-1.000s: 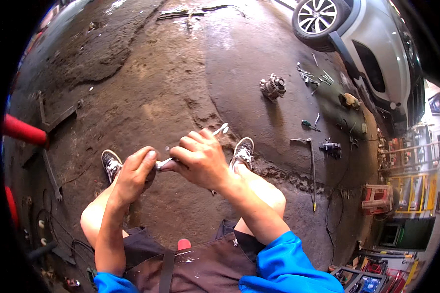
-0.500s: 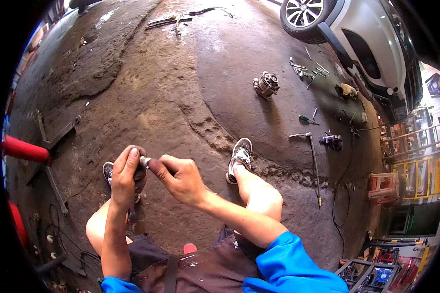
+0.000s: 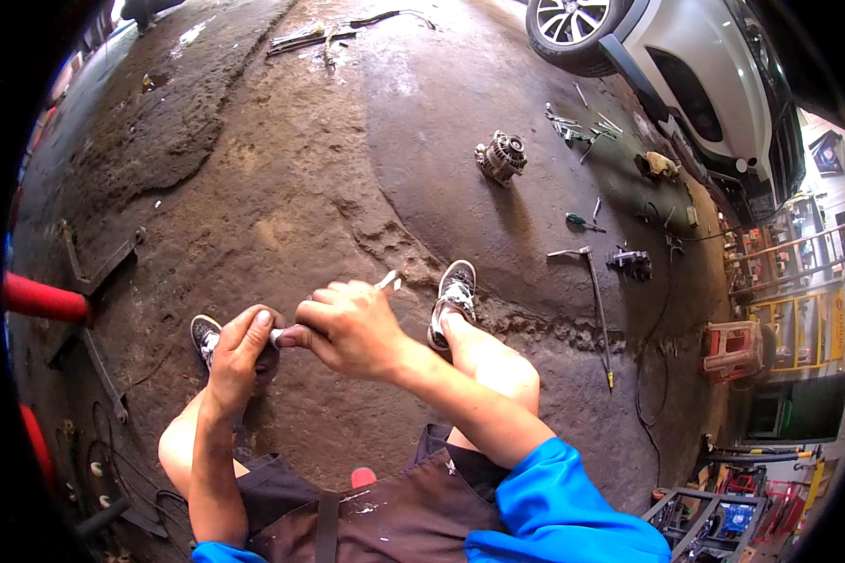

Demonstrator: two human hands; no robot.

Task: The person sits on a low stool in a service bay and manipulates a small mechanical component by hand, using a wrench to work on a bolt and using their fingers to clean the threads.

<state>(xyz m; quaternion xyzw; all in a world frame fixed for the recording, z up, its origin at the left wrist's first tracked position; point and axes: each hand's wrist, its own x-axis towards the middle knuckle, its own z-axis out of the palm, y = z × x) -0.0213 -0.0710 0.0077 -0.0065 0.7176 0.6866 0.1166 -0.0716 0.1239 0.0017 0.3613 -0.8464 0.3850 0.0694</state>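
While seated over concrete floor (image 3: 347, 169): left hand (image 3: 239, 352) curled round small part (image 3: 274, 335); right hand (image 3: 347, 328) gripping wrench (image 3: 388, 279), long axis pointing up-right.

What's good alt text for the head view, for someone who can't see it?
Seen from above, a seated person's left hand and right hand grip a small metal tool over their sneakers on a stained concrete floor. An alternator-like part, loose hand tools and a silver car lie beyond.

Single head-worn fisheye view, looking steeply down past the person's knees onto the workshop floor (image 3: 329, 169) (straight lines bow toward the rim); hands close below.
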